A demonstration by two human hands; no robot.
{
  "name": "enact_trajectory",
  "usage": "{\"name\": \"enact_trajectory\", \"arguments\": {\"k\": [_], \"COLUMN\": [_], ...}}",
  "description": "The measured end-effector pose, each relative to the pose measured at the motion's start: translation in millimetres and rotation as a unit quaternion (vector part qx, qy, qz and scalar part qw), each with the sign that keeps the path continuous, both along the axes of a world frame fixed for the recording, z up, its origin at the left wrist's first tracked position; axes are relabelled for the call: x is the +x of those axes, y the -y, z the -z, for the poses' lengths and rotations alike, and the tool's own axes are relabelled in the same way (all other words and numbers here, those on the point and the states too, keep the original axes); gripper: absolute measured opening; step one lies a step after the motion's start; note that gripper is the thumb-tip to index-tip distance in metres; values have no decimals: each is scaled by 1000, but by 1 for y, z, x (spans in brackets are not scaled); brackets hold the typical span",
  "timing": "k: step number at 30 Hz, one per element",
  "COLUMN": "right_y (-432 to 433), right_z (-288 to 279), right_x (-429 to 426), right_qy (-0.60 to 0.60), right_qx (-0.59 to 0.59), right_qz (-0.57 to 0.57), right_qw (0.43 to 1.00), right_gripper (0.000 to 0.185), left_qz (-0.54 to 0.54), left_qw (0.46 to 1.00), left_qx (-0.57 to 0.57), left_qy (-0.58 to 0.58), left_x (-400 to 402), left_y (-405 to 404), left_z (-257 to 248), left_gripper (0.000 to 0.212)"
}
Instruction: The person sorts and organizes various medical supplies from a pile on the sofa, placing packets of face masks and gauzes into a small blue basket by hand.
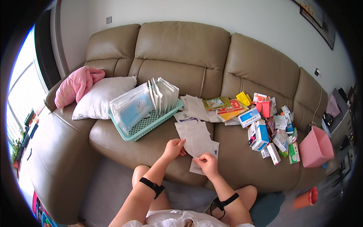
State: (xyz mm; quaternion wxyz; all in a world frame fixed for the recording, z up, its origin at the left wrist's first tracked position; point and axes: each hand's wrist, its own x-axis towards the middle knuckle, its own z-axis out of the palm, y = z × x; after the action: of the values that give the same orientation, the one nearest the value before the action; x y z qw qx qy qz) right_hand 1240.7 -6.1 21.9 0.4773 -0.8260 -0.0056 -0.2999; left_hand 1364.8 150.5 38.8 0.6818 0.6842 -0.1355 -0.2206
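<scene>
Both hands hold a flat white packet (195, 137) above the front of the sofa seat. My left hand (173, 149) pinches its left edge between thumb and fingers. My right hand (208, 164) grips its lower corner. Under and beside it lie printed white packets (198, 168), partly hidden by the held one. Up and to the left, a mint-green plastic basket (141, 136) holds packaged blue face masks (133, 106) leaning at its left end. A row of upright white packets (164, 95) fills its right end.
More white packets (195, 107) and yellow and red sachets (229, 106) lie behind. Rightward are heaped medicine boxes (259, 136) and a pink bin (313, 150). A white pillow (105, 96) and pink quilted bundle (76, 85) rest at left. An orange bin (305, 200) stands on the floor.
</scene>
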Motion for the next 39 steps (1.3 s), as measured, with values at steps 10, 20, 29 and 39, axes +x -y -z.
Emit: {"name": "enact_trajectory", "arguments": {"k": [10, 20, 29, 39], "right_y": [21, 43, -26, -39], "right_z": [10, -9, -11, -14], "right_x": [-4, 16, 37, 24], "right_qy": [-104, 47, -104, -97], "right_qx": [315, 473, 219, 71], "right_qz": [-46, -60, -50, -101], "right_qw": [942, 878, 969, 988], "right_gripper": [18, 11, 20, 20], "left_qz": [-56, -80, -104, -77], "left_qw": [997, 992, 908, 980], "left_qx": [-30, -90, -396, -177], "left_qy": [-51, -25, -89, -57], "left_x": [-2, 0, -5, -11], "left_y": [9, -2, -14, -17], "left_z": [7, 23, 40, 12], "left_gripper": [25, 16, 15, 35]}}
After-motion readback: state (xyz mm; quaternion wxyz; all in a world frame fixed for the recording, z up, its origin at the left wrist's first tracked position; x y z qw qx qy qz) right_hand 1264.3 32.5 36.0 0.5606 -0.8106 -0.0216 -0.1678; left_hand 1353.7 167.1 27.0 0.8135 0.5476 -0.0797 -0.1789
